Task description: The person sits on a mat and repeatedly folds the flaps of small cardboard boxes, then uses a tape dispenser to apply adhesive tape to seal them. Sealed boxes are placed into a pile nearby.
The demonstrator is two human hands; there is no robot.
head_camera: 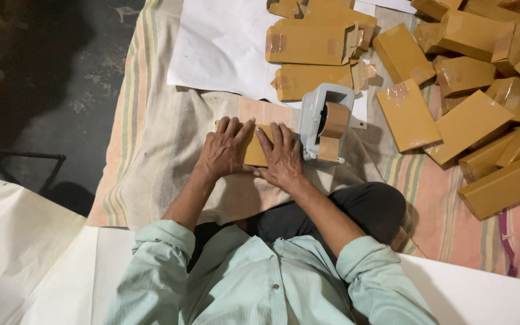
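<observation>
Striped cloth [151,156], spread over the floor across the middle of the frame, under everything else. White paper sheet [224,48], upper centre, lying on the cloth. Heap of taped brown boxes [482,114], upper right to right edge, tumbled at many angles; flattened brown cartons [311,42] at top centre, partly on the paper. Grey tape dispenser [326,123] with a brown roll, centre, standing just right of the right hand. Both forearms reaching up from the lower centre, pale green sleeves rolled to the elbow, converging toward the frame centre. Left hand [224,150], palm down, fingers spread flat, pressing on the left part of the small brown box [254,147]. Right hand [281,156], likewise flat and open, fingers pointing up the frame, pressing the right part. No closed grip on either side: palms resting on the box, not wrapped around it. Box, tan and flat, at centre on the cloth, mostly hidden beneath the hands.
</observation>
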